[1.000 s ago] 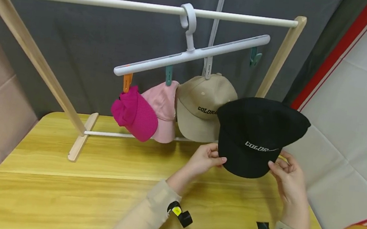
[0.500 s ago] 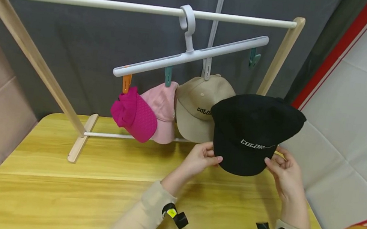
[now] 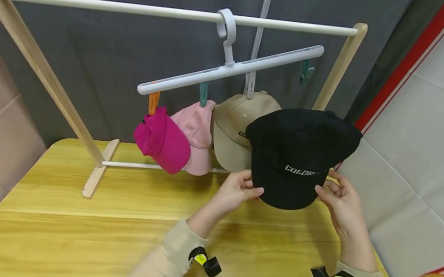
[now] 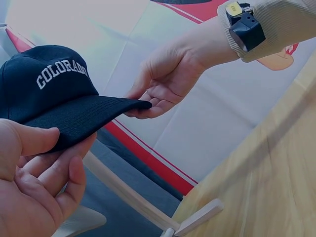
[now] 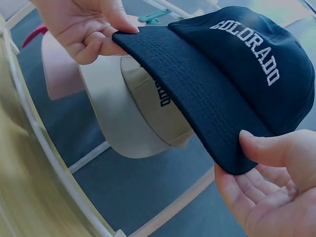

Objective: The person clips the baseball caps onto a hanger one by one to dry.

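A black baseball cap [image 3: 300, 138] with white COLORADO lettering is held up above the table, brim toward me. My left hand [image 3: 236, 190] pinches the left edge of its brim between thumb and fingers. On the opposite edge, my right hand [image 3: 340, 200] grips the brim the same way, as the right wrist view shows. Behind the black cap, a beige cap [image 3: 233, 126] hangs partly covered by it. A pink cap [image 3: 198, 126] and a magenta cap [image 3: 164, 139] hang further left. All three hang by clips from a tilted white hanger [image 3: 230, 69].
The hanger hooks over the white rail [image 3: 109, 5] of a wooden rack [image 3: 44, 72] on the wooden table [image 3: 71, 235]. A green clip [image 3: 306, 71] with nothing in it hangs near the hanger's raised right end. White panels [image 3: 427, 180] stand at the right.
Both hands have carried the black cap left and slightly up, so it covers more of the beige cap. The hanging caps stay where they were.
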A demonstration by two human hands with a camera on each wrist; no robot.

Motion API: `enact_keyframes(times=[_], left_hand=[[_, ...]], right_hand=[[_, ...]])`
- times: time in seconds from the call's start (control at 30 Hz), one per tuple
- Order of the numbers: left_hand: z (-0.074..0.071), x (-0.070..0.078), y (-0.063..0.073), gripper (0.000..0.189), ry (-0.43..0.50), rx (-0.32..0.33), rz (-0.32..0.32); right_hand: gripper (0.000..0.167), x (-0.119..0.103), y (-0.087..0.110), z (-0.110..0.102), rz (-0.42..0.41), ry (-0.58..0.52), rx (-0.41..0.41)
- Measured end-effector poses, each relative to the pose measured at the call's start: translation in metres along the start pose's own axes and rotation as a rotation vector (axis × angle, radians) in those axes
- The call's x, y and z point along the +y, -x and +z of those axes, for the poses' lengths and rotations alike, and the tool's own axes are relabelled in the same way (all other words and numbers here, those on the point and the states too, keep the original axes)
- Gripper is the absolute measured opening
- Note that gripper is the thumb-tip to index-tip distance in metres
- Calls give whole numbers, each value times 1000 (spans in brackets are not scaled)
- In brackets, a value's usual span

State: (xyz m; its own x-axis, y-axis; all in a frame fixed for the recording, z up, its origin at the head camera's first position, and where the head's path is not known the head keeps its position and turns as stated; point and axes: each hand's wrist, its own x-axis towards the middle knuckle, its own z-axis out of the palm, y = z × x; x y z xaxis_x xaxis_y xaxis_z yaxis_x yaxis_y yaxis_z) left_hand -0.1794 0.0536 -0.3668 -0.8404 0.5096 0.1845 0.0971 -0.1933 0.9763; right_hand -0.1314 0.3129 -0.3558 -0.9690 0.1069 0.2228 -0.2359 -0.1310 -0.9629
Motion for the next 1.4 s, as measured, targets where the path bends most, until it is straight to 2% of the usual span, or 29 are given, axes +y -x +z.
enact_keyframes(times=[0.43, 0.7, 1.03, 1.4], left_hand=[[-9, 10, 10, 27, 1, 3, 21], [-16, 15, 14, 26, 1, 5, 30], [-23, 19, 16, 27, -1, 5, 27], [-26, 22, 22, 27, 0, 31, 11]], right_hand=[[42, -7, -5, 13, -3, 54, -83], [50, -10, -11, 21, 32, 139, -69], [51, -14, -19, 28, 36, 186, -105], [56, -19, -22, 32, 58, 378, -151]])
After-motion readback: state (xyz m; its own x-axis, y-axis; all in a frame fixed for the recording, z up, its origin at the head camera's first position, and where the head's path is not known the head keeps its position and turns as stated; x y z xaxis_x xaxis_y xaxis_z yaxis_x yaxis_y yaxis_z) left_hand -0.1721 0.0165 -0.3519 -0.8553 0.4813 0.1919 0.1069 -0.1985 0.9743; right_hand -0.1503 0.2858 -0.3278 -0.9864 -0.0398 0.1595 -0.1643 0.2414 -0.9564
